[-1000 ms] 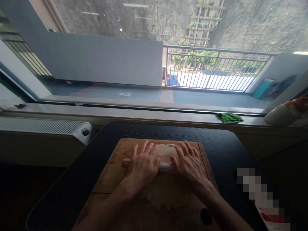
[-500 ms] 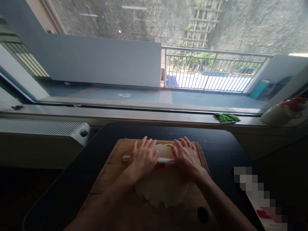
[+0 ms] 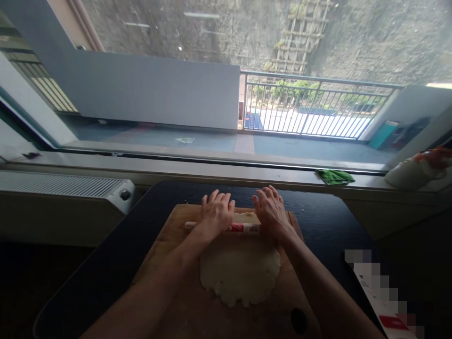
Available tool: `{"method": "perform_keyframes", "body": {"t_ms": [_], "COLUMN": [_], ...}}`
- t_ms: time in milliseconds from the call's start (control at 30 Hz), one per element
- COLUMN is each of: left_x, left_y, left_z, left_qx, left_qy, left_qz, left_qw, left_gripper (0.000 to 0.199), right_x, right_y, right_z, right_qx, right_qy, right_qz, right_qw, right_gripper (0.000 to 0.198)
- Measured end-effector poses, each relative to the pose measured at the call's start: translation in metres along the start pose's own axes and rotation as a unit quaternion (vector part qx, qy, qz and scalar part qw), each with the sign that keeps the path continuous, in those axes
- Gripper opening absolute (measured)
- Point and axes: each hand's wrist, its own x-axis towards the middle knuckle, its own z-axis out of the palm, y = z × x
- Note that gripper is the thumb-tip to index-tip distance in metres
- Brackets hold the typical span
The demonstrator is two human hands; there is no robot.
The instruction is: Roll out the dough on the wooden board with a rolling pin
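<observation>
Board: our wooden board (image 3: pixel 189 214) sits on the dark bench (image 3: pixel 328 240).
Dough: we see the dough (image 3: pixel 240 273) flat on the board, its near edge bumpy.
Rolling pin: the rolling pin (image 3: pixel 243 229) lies across the far part of the dough.
Grip: our left hand (image 3: pixel 216 211) and right hand (image 3: pixel 271 211) rest on the pin, fingers spread out past it.
Sill: we see a green cloth (image 3: pixel 335 177) there, past the bench.

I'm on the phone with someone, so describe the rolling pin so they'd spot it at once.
On the dark table, find the wooden board with a flat sheet of dough. Across the dough's far part, under the left hand and right hand, lies the rolling pin. Unlike the plain, pale dough, it's a straight rod marked in red and white.
</observation>
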Motion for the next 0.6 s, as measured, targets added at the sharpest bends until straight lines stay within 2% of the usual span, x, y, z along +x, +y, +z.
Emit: {"method": "perform_keyframes", "body": {"t_ms": [100,167,233,367,433,500,600], "left_x": [-0.046,-0.058,-0.046,0.016,0.032,0.025,-0.018], "left_y": [-0.002,-0.002,-0.001,-0.001,-0.001,-0.003,-0.005], "left_z": [-0.004,-0.006,-0.005,0.003,0.004,0.003,0.0], "left_qx": [-0.01,-0.011,-0.009,0.004,0.009,0.001,-0.014], "left_qy": [-0.001,0.0,0.004,0.0,-0.022,-0.046,-0.053], "left_qz": [0.068,0.089,0.08,0.015,-0.015,-0.02,0.023], "left_qw": [0.998,0.996,0.997,1.0,1.0,0.999,0.998], "left_gripper": [0.044,0.044,0.044,0.044,0.043,0.043,0.045], "right_x": [-0.051,-0.066,-0.056,0.008,0.026,0.02,-0.024], "right_y": [-0.003,-0.005,-0.004,0.0,0.002,0.002,0.0], "right_z": [-0.009,-0.014,-0.013,-0.002,0.001,0.001,-0.004], "right_qx": [0.01,0.007,0.003,-0.005,-0.009,-0.007,-0.002], "right_qy": [-0.003,-0.002,0.005,-0.004,-0.026,-0.039,-0.044], "right_qz": [-0.047,-0.07,-0.068,-0.013,0.013,0.017,-0.027], "right_qw": [0.999,0.998,0.998,1.0,1.0,0.999,0.999], "right_gripper": [0.041,0.041,0.041,0.04,0.041,0.042,0.046]}}
